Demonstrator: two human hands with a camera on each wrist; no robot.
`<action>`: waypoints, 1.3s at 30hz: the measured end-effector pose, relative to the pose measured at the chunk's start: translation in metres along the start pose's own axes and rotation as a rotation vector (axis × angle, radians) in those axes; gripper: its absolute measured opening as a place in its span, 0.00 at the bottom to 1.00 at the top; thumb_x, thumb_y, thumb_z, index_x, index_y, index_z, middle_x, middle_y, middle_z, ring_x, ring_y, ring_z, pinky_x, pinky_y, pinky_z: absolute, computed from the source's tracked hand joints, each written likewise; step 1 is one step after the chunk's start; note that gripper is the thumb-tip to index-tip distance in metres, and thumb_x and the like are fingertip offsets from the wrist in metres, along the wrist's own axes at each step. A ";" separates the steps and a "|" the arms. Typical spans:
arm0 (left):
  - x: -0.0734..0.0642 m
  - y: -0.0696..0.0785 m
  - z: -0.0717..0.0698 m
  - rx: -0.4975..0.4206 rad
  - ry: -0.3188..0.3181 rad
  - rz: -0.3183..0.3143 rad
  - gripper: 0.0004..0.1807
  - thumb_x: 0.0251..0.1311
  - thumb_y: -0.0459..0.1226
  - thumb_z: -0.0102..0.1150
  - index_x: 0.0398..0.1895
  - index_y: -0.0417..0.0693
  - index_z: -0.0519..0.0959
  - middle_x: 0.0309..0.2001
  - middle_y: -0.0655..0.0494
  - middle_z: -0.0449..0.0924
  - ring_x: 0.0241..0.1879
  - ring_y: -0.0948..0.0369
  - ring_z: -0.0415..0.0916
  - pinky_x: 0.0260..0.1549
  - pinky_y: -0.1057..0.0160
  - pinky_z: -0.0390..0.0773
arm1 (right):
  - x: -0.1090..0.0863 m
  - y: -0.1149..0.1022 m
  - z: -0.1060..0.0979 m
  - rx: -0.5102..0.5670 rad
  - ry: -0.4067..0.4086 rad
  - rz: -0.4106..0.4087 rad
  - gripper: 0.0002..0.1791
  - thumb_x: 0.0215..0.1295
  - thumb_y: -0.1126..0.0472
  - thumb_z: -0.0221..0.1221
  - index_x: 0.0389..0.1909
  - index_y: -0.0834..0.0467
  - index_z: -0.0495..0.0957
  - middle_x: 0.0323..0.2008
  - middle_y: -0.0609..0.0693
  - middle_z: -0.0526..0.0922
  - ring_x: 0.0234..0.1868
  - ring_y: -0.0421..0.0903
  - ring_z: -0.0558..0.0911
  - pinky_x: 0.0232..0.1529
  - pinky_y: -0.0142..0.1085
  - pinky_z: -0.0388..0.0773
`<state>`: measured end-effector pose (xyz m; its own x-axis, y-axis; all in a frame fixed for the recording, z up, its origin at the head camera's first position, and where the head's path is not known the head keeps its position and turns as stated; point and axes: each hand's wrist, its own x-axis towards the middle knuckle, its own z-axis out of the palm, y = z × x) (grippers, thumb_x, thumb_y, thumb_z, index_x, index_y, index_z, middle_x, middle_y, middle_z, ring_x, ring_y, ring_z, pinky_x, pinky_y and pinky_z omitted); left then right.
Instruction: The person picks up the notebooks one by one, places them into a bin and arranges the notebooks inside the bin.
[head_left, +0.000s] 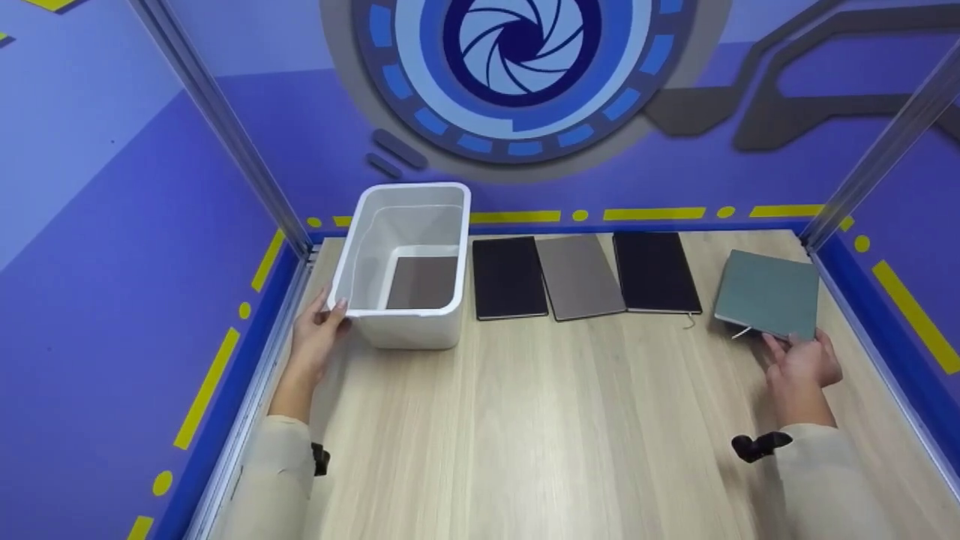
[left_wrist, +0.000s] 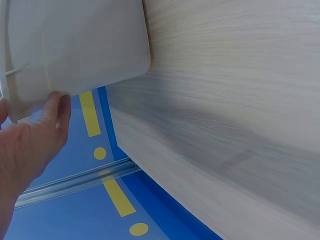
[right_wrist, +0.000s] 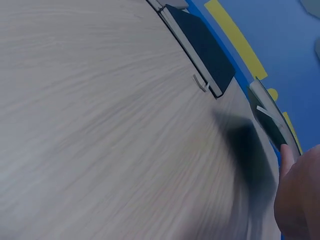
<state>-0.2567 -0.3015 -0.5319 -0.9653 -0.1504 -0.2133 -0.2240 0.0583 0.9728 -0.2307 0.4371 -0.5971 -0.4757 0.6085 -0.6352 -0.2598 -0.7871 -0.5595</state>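
My left hand [head_left: 319,337] grips the near left corner of a white plastic bin [head_left: 409,330], thumb over the rim and fingers along its outer side. A brown notebook [head_left: 424,283] lies at the bottom of the bin. At the right, my right hand [head_left: 802,367] holds a green notebook [head_left: 772,292] by its near edge. The green notebook is raised off the table in the right wrist view, its shadow falling on the wood below. A pale ribbon marker [head_left: 741,332] hangs from its near edge.
Right of the bin, a black notebook [head_left: 510,277], a grey-brown notebook [head_left: 581,277] and another black notebook [head_left: 657,271] lie in a row along the back of the wooden table [head_left: 555,420]. A blue wall [head_left: 570,180] stands behind, with metal posts [head_left: 225,127] at the corners.
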 end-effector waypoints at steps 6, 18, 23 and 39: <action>0.000 -0.002 0.001 0.041 0.017 0.010 0.35 0.84 0.42 0.49 0.88 0.62 0.51 0.81 0.40 0.59 0.69 0.55 0.67 0.79 0.53 0.70 | -0.009 0.000 0.005 -0.027 -0.020 0.027 0.36 0.74 0.78 0.49 0.73 0.42 0.77 0.74 0.39 0.72 0.54 0.45 0.86 0.32 0.45 0.93; 0.000 -0.002 0.002 0.044 0.021 0.004 0.35 0.84 0.43 0.49 0.88 0.64 0.51 0.82 0.39 0.58 0.72 0.53 0.66 0.79 0.52 0.70 | -0.026 0.009 0.019 0.005 -0.098 0.045 0.38 0.73 0.80 0.51 0.74 0.41 0.76 0.75 0.41 0.73 0.70 0.44 0.78 0.46 0.49 0.91; -0.001 -0.001 0.002 0.036 0.008 0.014 0.35 0.84 0.43 0.48 0.88 0.63 0.50 0.83 0.40 0.55 0.73 0.52 0.65 0.80 0.53 0.69 | -0.030 0.012 0.021 0.009 -0.113 0.054 0.38 0.73 0.80 0.52 0.74 0.42 0.76 0.74 0.42 0.75 0.70 0.45 0.79 0.48 0.49 0.90; -0.003 -0.001 0.001 -0.013 -0.015 0.027 0.35 0.84 0.41 0.48 0.88 0.59 0.50 0.85 0.38 0.51 0.80 0.48 0.60 0.81 0.49 0.65 | -0.046 0.026 0.027 -0.083 -0.186 0.039 0.37 0.74 0.78 0.54 0.77 0.43 0.73 0.81 0.39 0.63 0.73 0.45 0.76 0.36 0.47 0.93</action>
<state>-0.2537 -0.2999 -0.5327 -0.9730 -0.1345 -0.1876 -0.1957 0.0493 0.9794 -0.2386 0.3860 -0.5684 -0.6327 0.5427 -0.5524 -0.1714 -0.7938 -0.5836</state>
